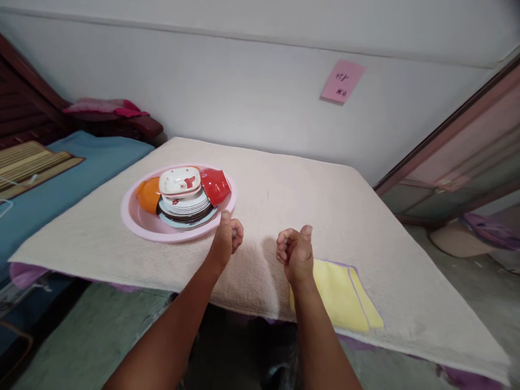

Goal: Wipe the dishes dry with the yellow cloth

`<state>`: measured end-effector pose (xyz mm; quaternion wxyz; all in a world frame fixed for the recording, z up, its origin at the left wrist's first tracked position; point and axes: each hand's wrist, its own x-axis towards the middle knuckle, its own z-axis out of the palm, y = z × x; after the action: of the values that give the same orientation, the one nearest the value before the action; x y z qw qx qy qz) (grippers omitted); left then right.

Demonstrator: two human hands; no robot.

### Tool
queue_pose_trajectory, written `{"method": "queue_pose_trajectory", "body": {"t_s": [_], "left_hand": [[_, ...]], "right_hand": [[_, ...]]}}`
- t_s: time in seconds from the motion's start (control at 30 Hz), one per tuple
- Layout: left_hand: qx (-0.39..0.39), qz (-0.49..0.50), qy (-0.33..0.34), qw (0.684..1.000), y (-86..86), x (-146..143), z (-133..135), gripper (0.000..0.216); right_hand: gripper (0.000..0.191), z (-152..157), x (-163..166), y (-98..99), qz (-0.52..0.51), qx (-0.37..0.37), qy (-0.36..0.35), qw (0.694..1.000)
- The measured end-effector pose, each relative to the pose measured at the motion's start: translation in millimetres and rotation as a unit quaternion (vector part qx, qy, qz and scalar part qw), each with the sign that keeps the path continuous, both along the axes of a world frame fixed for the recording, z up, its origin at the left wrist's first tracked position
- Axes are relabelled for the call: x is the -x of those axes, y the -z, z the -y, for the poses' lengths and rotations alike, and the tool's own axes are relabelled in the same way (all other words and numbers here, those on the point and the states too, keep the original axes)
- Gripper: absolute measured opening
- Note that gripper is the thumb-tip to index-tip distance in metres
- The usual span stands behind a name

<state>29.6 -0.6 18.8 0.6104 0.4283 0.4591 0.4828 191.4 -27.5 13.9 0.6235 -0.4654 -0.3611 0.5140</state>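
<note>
Both hands hover over the table with thumbs raised and fingers curled in, and nothing shows in either. My left hand (228, 236) is just right of a pink oval basin (140, 230). My right hand (296, 252) is above the near left part of a folded yellow cloth (337, 292) with purple edging. Inside the basin, a stack of plates (187, 208) carries a white rectangular dish (179, 180) with a red print. An orange bowl (148, 195) leans on the stack's left side, and a red bowl (215, 187) lies tilted on its right.
A beige cloth covers the table (292, 184), which meets a white wall behind. On that wall is a pink note (342, 81) with handwriting. A blue-covered seat (97, 157) with a bamboo mat (34, 162) stands left. At the far right is a bin (459, 238) on the floor.
</note>
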Motion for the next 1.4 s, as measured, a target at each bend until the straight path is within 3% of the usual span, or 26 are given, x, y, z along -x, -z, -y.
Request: {"method": "queue_pose_trajectory", "body": {"t_s": [0.83,1.4], "left_hand": [[0.0,0.01,-0.005,1.0,-5.2,8.3,2.5,0.068],[0.009,-0.003,-0.011,1.0,5.7,22.4,-0.4,0.066]], "right_hand": [[0.067,-2.7,5.0,-3.9,0.009,-0.004,-0.005,1.0],[0.065,-9.9,20.8,3.7,0.025,0.013,-0.02,0.999]]}}
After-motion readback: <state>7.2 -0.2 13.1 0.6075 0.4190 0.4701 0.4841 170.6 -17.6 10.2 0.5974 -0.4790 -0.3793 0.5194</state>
